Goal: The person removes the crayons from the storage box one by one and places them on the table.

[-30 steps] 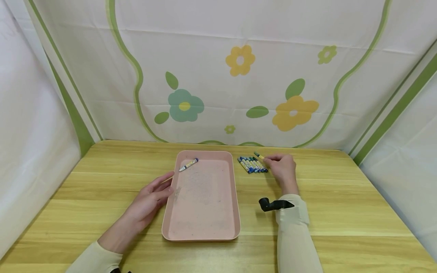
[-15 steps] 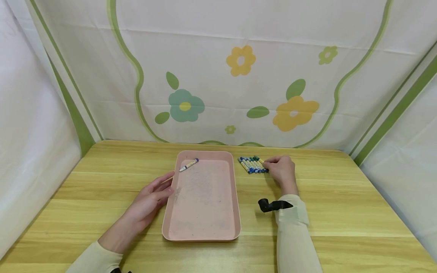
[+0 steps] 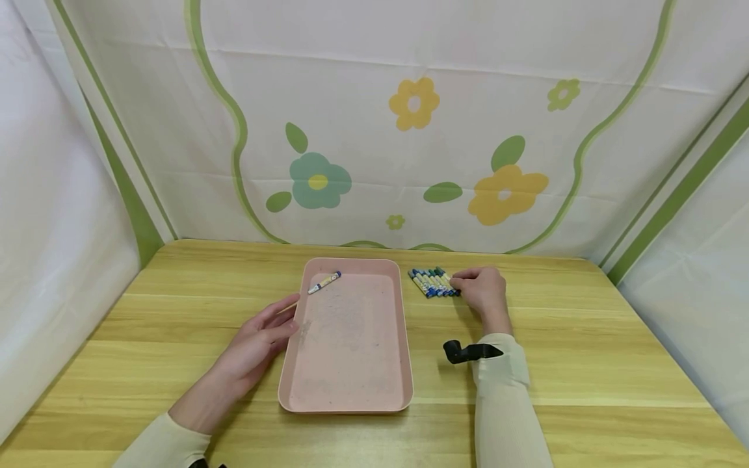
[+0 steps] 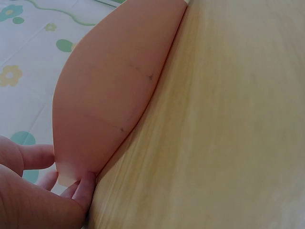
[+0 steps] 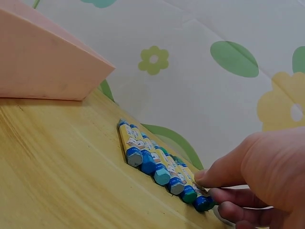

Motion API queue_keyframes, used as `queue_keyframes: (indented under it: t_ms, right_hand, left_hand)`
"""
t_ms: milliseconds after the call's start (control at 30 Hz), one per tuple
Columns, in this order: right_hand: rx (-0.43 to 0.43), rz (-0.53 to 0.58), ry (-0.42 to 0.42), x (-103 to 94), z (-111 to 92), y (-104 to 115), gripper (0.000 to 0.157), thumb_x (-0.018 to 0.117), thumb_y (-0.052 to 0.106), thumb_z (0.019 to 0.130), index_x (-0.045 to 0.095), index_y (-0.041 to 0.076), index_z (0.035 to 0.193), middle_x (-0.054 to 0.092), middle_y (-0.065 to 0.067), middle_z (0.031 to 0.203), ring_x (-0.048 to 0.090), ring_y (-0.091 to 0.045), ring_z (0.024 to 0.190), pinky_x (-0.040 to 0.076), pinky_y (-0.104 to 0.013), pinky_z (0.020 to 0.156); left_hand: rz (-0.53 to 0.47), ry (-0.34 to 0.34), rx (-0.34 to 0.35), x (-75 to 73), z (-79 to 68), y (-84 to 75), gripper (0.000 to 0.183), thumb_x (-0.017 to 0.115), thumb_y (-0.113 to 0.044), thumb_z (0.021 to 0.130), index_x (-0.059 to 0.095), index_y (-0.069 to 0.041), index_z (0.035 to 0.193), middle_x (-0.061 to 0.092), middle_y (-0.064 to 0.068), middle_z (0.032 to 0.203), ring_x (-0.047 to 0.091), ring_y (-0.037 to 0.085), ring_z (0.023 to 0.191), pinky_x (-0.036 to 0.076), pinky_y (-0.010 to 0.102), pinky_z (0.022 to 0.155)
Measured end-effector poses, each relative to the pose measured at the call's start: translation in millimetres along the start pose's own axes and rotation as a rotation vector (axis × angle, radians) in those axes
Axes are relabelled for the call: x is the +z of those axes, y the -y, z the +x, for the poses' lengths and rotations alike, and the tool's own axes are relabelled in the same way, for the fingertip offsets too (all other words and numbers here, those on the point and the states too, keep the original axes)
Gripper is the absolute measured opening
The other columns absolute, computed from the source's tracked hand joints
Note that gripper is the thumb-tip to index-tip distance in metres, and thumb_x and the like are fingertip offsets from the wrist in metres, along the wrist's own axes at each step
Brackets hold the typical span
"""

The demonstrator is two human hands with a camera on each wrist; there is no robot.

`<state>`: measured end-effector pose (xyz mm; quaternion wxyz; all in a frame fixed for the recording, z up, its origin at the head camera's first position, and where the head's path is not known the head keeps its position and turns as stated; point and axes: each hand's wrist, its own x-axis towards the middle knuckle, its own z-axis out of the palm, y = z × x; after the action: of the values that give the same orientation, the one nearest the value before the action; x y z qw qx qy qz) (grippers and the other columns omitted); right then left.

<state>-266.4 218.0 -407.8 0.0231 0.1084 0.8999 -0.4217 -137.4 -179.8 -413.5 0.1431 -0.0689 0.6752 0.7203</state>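
A tight row of several crayons (image 3: 426, 284), with yellow wrappers and blue and green ends, lies on the table right of the pink tray (image 3: 405, 338). My right hand (image 3: 484, 292) pinches the dark-tipped crayon (image 5: 203, 203) at the row's right end between thumb and fingers. That crayon lies alongside its neighbours, partly hidden by the fingertips. One pale-tipped crayon (image 3: 324, 283) lies slantwise inside the tray, near its far left corner. My left hand (image 3: 254, 348) rests against the tray's left side, fingers loosely extended and touching the outer wall (image 4: 102, 95).
The wooden table (image 3: 591, 351) reaches back to a white cloth (image 3: 363, 130) printed with flowers. More white cloth (image 3: 58, 195) hangs at both sides. A black camera mount (image 3: 468, 351) sticks out from the right wrist.
My right hand has lowered the crayon from a tilted, raised pose into line at the row's right end. Over the last half second it has barely moved. The left hand stays put.
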Motion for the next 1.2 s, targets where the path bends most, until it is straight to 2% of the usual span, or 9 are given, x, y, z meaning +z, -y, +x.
queue_keyframes:
  t_ms: [133,367,533,700,1000,1200]
  right_hand:
    - [0.002,0.043,0.004,-0.7,0,0,0.03,0.071,0.026,0.101,0.079,0.008,0.124,0.072,-0.019,0.136,0.061,-0.039,0.131,0.051,-0.052,0.11]
    - [-0.012,0.12,-0.005,-3.0,-1,5,0.033,0.072,0.031,0.101,0.078,0.011,0.126,0.072,-0.015,0.134,0.065,-0.033,0.124,0.054,-0.044,0.1]
    - [-0.054,0.128,-0.028,-4.9,-2,13,0.035,0.072,0.031,0.101,0.077,0.01,0.129,0.073,-0.016,0.134,0.066,-0.033,0.122,0.055,-0.042,0.097]
    - [-0.109,0.118,-0.073,-7.4,-3,21,0.032,0.073,0.028,0.1,0.079,0.009,0.124,0.076,-0.017,0.127,0.068,-0.032,0.118,0.055,-0.039,0.094]
    - [-0.149,0.125,-0.055,-13.0,-6,33,0.035,0.072,0.029,0.101,0.077,0.007,0.128,0.074,-0.017,0.131,0.065,-0.034,0.123,0.054,-0.047,0.104]
    - [-0.174,0.113,-0.034,-11.5,-7,36,0.036,0.072,0.03,0.101,0.076,0.008,0.13,0.072,-0.017,0.132,0.066,-0.034,0.123,0.055,-0.048,0.104]
  left_hand:
    - [0.002,0.001,0.0,0.0,0.2,-0.1,0.062,0.056,-0.011,0.109,0.034,-0.015,0.167,0.032,0.013,0.174,0.036,0.027,0.156,0.049,0.014,0.101]
    - [0.0,-0.004,0.0,0.7,-0.7,-1.1,0.062,0.056,-0.011,0.108,0.035,-0.015,0.166,0.033,0.013,0.174,0.037,0.027,0.156,0.05,0.015,0.101]
    - [-0.003,-0.004,0.002,1.2,-1.4,-1.6,0.062,0.057,-0.011,0.108,0.035,-0.015,0.166,0.033,0.013,0.174,0.037,0.028,0.156,0.05,0.014,0.101]
    - [-0.002,-0.007,0.002,1.7,-1.3,-1.7,0.062,0.057,-0.011,0.108,0.035,-0.014,0.166,0.033,0.013,0.173,0.038,0.028,0.156,0.05,0.015,0.101]
    - [0.0,-0.004,-0.005,1.6,-1.6,-1.7,0.062,0.056,-0.011,0.108,0.035,-0.015,0.166,0.032,0.013,0.174,0.035,0.028,0.158,0.049,0.014,0.1]
    - [0.003,-0.004,-0.004,1.3,-2.1,-2.0,0.062,0.056,-0.011,0.109,0.034,-0.015,0.167,0.031,0.013,0.174,0.035,0.028,0.158,0.049,0.014,0.101]
